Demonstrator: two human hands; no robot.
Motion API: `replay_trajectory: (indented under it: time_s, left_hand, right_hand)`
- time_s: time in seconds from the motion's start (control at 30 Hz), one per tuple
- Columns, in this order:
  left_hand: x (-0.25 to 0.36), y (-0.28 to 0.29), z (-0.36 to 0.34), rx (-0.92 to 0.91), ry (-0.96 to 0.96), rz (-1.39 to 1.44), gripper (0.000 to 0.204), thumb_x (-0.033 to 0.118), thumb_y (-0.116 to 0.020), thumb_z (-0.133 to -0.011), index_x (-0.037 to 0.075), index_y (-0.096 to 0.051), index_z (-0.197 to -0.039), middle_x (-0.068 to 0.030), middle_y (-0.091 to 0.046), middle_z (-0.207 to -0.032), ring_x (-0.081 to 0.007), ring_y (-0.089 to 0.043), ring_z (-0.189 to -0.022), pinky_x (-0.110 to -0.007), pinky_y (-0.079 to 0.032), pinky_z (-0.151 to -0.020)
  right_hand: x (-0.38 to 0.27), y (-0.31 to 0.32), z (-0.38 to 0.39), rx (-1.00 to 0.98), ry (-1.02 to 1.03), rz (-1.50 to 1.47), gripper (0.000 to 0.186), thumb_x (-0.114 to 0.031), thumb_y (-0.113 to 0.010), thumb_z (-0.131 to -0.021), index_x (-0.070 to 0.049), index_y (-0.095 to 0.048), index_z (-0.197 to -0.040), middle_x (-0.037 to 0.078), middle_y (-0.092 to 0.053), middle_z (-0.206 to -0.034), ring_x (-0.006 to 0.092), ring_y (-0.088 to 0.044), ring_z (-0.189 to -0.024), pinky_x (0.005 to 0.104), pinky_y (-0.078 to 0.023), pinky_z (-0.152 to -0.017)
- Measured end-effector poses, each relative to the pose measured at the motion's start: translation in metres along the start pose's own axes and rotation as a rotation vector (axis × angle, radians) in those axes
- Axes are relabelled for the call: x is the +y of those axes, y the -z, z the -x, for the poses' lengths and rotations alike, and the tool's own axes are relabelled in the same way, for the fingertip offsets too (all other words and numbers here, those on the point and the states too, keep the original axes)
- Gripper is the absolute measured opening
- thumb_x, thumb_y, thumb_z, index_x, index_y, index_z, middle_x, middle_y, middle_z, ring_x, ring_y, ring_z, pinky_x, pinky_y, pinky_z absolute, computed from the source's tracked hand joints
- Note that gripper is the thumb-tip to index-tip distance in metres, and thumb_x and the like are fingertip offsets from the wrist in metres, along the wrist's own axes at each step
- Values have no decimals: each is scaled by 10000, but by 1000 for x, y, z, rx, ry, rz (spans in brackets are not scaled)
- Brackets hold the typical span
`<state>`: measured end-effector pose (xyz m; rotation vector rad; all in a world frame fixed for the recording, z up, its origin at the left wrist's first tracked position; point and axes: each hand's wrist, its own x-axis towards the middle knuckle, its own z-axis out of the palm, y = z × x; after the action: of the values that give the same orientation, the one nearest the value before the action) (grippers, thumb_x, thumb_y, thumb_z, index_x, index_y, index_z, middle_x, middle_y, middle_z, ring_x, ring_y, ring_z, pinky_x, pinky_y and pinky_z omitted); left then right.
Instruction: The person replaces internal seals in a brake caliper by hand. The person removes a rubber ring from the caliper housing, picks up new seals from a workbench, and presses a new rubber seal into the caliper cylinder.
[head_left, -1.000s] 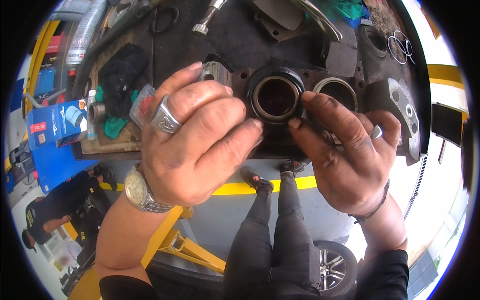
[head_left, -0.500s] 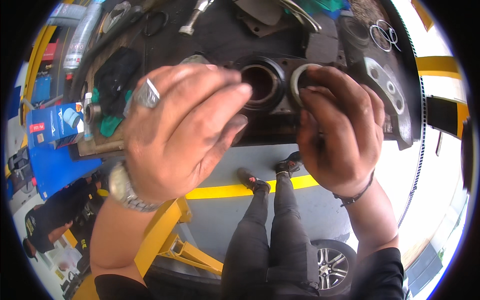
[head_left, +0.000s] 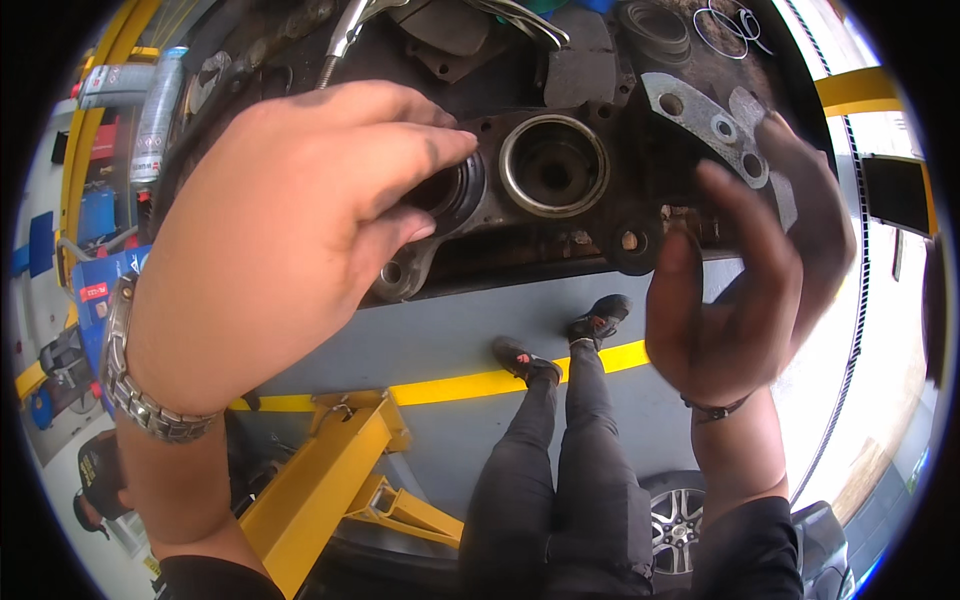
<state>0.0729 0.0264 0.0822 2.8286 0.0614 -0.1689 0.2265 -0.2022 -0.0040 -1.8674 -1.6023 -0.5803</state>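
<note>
A dark metal brake caliper with two round bores lies at the near edge of the bench. Its right bore has a bright metal rim and a dark hollow inside. Around the left bore runs a black rubber ring, partly covered by my left hand. The fingers and thumb of that hand curve over the ring with a gap between their tips; whether they touch it is unclear. My right hand is off the caliper's right end, thumb and fingers apart, holding nothing. Beside it lies a grey metal plate with holes.
Brake pads, a chrome-handled tool, a stack of dark rings and a loop of wire lie farther back. A spray can is at the left. Below stands a yellow steel frame near a car wheel.
My right hand has moved right, away from the right bore, uncovering it. My left hand has shifted left and stays over the left bore. The view has moved, too.
</note>
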Motion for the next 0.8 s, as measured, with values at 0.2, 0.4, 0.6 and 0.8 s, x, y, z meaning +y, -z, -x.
replay_trajectory:
  time_s: [0.2, 0.4, 0.6, 0.8]
  left_hand:
    - [10, 4, 0, -21, 122, 131, 570, -89, -747, -742, 47, -655, -1287, -172, -653, -1305, -341, -688, -1109, -350, -566, -902]
    - [-4, 32, -1, 229, 156, 205, 540, 177, -796, -832, 79, -648, -1342, -180, -629, -1343, -356, -637, -1206, -402, -503, -1033]
    - [-20, 20, 5, -127, 583, 426, 424, 194, -765, -901, 31, -687, -1286, -103, -701, -1205, -220, -658, -1128, -351, -501, -1003]
    - [-12, -8, 12, 1, 833, 736, 380, 234, -756, -929, 37, -713, -1251, -69, -750, -1065, -139, -679, -996, -311, -526, -899]
  right_hand:
    - [10, -18, 11, 91, -165, -202, 499, -79, -674, -911, -23, -509, -1379, 263, -524, -1399, 411, -548, -1299, 447, -488, -1054]
    - [8, -4, -3, -14, -368, -405, 837, -160, -859, -699, -27, -488, -1438, 209, -583, -1324, 372, -658, -1102, 402, -591, -837]
    - [2, 1, -10, -159, -529, -447, 812, -242, -872, -749, -83, -479, -1443, 138, -606, -1310, 321, -691, -1018, 391, -591, -755]
    - [7, 14, -26, -313, -744, -628, 790, -296, -846, -813, -126, -455, -1478, 179, -639, -1276, 328, -712, -1016, 414, -587, -777]
